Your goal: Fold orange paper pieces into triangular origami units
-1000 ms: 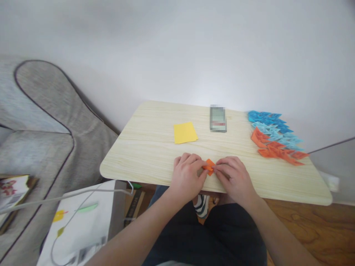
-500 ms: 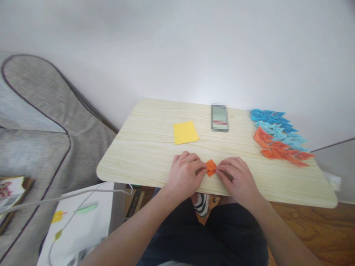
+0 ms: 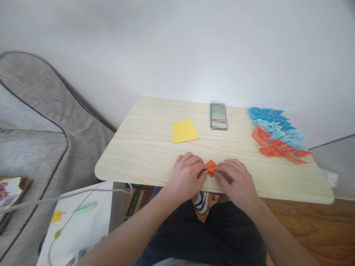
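Observation:
A small piece of folded orange paper (image 3: 211, 165) is pinched between my two hands, close to the table's front edge. My left hand (image 3: 189, 173) grips its left corner between thumb and fingers. On the opposite corner, my right hand (image 3: 234, 177) has its thumb and forefinger closed. The paper shows a pointed upper part and a crease across its middle; its corners are partly hidden by fingertips. Beyond my hands lies a stack of yellow square paper (image 3: 184, 131).
At the table's (image 3: 133, 147) right end sit rows of folded paper: dark blue pieces (image 3: 270, 115), light blue pieces (image 3: 280, 132) and orange pieces (image 3: 280, 147). A blurred phone-like device (image 3: 219, 116) rests near the wall. A grey sofa (image 3: 83, 144) and a white cabinet (image 3: 88, 221) stand left.
The view has shifted slightly. My fingers still pinch the orange paper at both sides, and its lower part looks a little more closed up.

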`<action>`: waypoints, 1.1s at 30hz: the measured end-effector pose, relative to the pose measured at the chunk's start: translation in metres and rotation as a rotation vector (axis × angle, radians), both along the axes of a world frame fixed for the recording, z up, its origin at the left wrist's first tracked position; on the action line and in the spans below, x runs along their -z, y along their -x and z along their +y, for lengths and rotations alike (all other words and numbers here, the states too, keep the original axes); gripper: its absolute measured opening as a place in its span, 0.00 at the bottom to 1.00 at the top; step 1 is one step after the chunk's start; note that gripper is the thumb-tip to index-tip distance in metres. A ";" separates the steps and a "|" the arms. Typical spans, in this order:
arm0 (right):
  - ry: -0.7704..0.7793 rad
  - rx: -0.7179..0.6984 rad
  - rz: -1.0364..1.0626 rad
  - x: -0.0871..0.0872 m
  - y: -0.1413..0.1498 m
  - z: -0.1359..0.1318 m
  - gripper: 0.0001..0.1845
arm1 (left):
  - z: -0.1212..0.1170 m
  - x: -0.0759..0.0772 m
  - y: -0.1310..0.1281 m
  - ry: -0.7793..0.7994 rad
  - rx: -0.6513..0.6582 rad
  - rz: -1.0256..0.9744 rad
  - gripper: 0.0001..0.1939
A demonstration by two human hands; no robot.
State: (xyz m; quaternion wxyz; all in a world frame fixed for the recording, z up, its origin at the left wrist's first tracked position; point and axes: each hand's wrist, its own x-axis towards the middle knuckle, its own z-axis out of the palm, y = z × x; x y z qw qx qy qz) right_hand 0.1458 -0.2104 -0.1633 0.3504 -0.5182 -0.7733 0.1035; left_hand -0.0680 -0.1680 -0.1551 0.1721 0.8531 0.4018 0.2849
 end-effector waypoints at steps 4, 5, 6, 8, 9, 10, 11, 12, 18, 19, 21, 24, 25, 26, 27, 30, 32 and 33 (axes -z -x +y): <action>0.004 0.035 0.032 0.001 0.003 -0.002 0.07 | -0.002 -0.001 0.001 -0.010 0.002 -0.006 0.07; 0.007 0.039 0.038 0.001 0.003 -0.002 0.07 | -0.002 -0.001 0.001 -0.022 0.002 -0.009 0.07; 0.009 0.041 0.043 0.001 0.004 -0.003 0.07 | -0.003 -0.002 0.001 -0.037 0.002 -0.012 0.08; 0.013 0.039 0.043 0.000 0.004 -0.004 0.07 | -0.004 -0.003 0.001 -0.063 0.008 -0.017 0.09; 0.015 0.037 0.039 0.000 0.004 -0.005 0.07 | -0.004 -0.003 0.002 -0.070 0.016 -0.019 0.09; 0.017 0.035 0.034 0.000 0.004 -0.005 0.07 | -0.004 -0.003 0.002 -0.071 0.027 -0.021 0.09; 0.017 0.031 0.028 -0.001 0.004 -0.005 0.07 | -0.003 -0.003 0.002 -0.067 0.039 -0.021 0.09; 0.014 0.028 0.023 -0.001 0.004 -0.006 0.08 | -0.003 -0.003 0.002 -0.059 0.051 -0.021 0.09; -0.013 0.022 0.027 0.001 0.003 -0.006 0.10 | -0.002 0.000 0.000 -0.022 0.070 -0.033 0.08; -0.016 0.023 0.028 0.001 0.003 -0.006 0.10 | -0.002 0.000 0.000 -0.024 0.073 -0.029 0.08; -0.023 0.025 0.033 0.002 0.003 -0.006 0.11 | -0.002 0.001 0.000 -0.030 0.080 -0.015 0.09; -0.023 0.022 0.034 0.003 0.002 -0.006 0.11 | -0.002 0.001 0.001 -0.039 0.088 0.000 0.09; -0.021 0.021 0.032 0.003 0.002 -0.006 0.11 | -0.002 0.001 0.001 -0.042 0.088 0.002 0.09; -0.020 0.020 0.028 0.003 0.002 -0.006 0.11 | -0.002 0.001 0.001 -0.044 0.088 0.006 0.10; -0.021 0.020 0.025 0.003 0.002 -0.006 0.11 | -0.003 0.001 0.001 -0.046 0.087 0.010 0.10; -0.021 0.020 0.016 0.002 0.002 -0.006 0.10 | -0.003 0.001 0.001 -0.045 0.087 0.022 0.10; -0.005 0.022 0.010 0.001 0.003 -0.006 0.11 | -0.003 0.001 0.002 -0.044 0.089 0.025 0.10; 0.008 0.026 0.006 0.000 0.004 -0.005 0.11 | -0.003 0.001 0.002 -0.043 0.091 0.025 0.10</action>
